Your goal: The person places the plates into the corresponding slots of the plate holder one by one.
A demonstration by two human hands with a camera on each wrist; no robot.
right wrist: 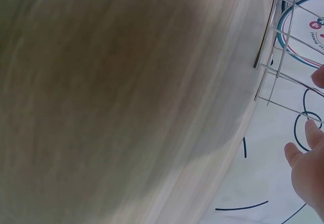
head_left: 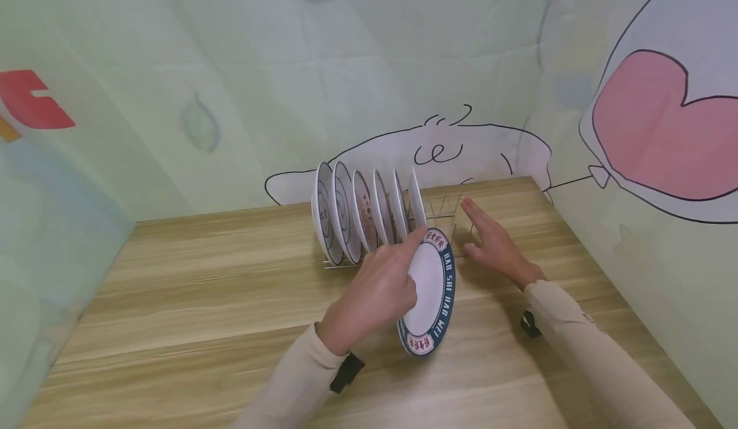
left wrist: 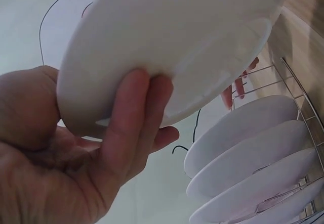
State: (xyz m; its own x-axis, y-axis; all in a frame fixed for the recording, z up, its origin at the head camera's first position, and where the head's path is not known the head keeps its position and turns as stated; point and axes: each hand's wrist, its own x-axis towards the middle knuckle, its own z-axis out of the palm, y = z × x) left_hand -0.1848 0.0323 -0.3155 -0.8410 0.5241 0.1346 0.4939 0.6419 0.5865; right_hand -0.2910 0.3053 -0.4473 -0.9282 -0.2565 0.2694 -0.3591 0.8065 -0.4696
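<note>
**While six plates stand in the wire rack, the left hand holds a seventh in front of it**

Where the wire rack (head_left: 441, 216) stands on the wood-grained table (head_left: 202, 307), six plates (head_left: 364, 211) are lined up on edge in its left and middle slots, leaning slightly; the third from the rack's left end shows red print. Just in front of the rack's right half is the blue-rimmed plate (head_left: 428, 282), steeply tilted, its white centre bordered by the letters HAO SHI HAO WEI and panels of red characters. Whether it touches the rack, I cannot tell.

The left hand (head_left: 375, 288), before the rack's middle, has its grip closed on this plate's left side; in the left wrist view its fingers (left wrist: 134, 97) press on the white underside. At the rack's right end is the right hand (head_left: 497, 240), its grip released and holding nothing, fingers stretched toward the end wires. Whether the fingertips meet the metal is unclear.

Beige sleeves (head_left: 594, 346) reach toward the rack from the near side. Behind the rack rises a pale green wall (head_left: 230, 45) with line drawings, and to its right a printed balloon (head_left: 640, 128) bears a pink heart.
</note>
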